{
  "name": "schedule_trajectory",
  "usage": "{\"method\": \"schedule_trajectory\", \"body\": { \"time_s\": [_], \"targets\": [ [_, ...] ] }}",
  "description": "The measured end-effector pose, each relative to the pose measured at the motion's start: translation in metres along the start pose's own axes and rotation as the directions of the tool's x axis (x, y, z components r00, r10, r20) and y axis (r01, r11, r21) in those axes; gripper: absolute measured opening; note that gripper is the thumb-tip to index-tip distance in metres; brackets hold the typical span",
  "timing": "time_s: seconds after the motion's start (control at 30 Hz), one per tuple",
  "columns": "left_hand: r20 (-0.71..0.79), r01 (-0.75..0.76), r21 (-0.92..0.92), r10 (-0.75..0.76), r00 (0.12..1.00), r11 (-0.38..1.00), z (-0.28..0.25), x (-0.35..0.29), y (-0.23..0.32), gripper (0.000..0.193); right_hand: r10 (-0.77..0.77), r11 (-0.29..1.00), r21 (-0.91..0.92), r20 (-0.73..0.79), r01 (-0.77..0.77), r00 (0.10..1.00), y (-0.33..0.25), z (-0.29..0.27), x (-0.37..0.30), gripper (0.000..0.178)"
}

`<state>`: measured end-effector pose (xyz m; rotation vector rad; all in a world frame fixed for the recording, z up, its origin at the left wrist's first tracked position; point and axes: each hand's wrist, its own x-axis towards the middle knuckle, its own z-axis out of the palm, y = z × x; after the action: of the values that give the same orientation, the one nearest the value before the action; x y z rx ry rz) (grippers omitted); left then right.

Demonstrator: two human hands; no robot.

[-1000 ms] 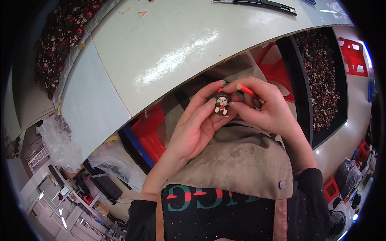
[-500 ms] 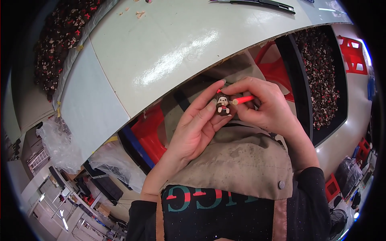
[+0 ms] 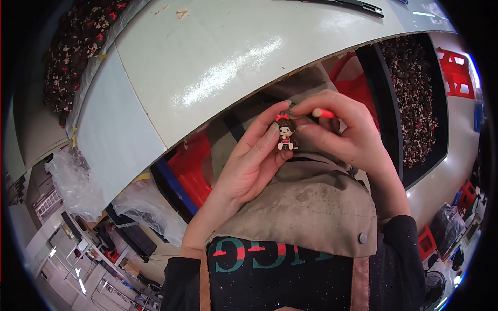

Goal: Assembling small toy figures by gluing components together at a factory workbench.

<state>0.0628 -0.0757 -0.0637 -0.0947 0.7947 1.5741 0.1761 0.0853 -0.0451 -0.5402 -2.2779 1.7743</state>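
A small dark-brown figurine with a pale face, a red bow on top and red on its front sits upright in my left hand. The thumb and fingers of that hand pinch it from the side, just beyond the table's near edge. Close on its right is my right hand, thumb and forefinger bent towards the figurine. A bright red rod-shaped tool is tucked within the right hand, its pale end showing; its kind cannot be made out. Whether the right fingertips touch the figurine is unclear.
Beyond my hands spreads a pale glossy table with a dark slim tool at its far edge. A heap of brown figurines lies far left; a black crate on the right holds more. Crumpled clear plastic hangs at left.
The figurine has turned more upright, and its red bow now shows. My right hand has drawn the red tool up and back from the figurine.
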Motion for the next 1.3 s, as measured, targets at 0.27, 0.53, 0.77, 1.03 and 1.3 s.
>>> {"method": "schedule_trajectory", "body": {
  "time_s": [0.27,0.53,0.77,1.03,1.3],
  "targets": [
    [0.066,-0.017,-0.024,0.019,0.998,1.000,-0.004,0.001,0.001,0.045,-0.037,0.995,0.090,-0.064,0.043,0.997,0.026,-0.001,-0.017,0.014],
    [0.053,-0.008,0.003,0.008,0.999,1.000,-0.003,0.002,0.001,0.045,0.055,0.982,0.180,-0.010,-0.053,0.998,0.025,0.013,-0.027,0.024],
    [0.118,-0.021,-0.006,0.021,0.993,1.000,0.002,0.001,-0.002,0.046,-0.089,0.987,0.130,-0.072,0.098,0.993,0.025,0.013,-0.025,0.025],
    [0.082,-0.055,0.046,0.051,0.995,0.997,0.002,0.002,-0.003,0.045,-0.115,0.987,0.111,-0.053,0.120,0.992,0.029,0.013,-0.022,0.029],
    [0.069,-0.157,0.252,0.144,0.987,0.955,0.008,0.000,-0.005,0.044,-0.003,0.977,0.210,-0.150,0.034,0.989,0.023,0.018,-0.019,0.029]
  ]
}}
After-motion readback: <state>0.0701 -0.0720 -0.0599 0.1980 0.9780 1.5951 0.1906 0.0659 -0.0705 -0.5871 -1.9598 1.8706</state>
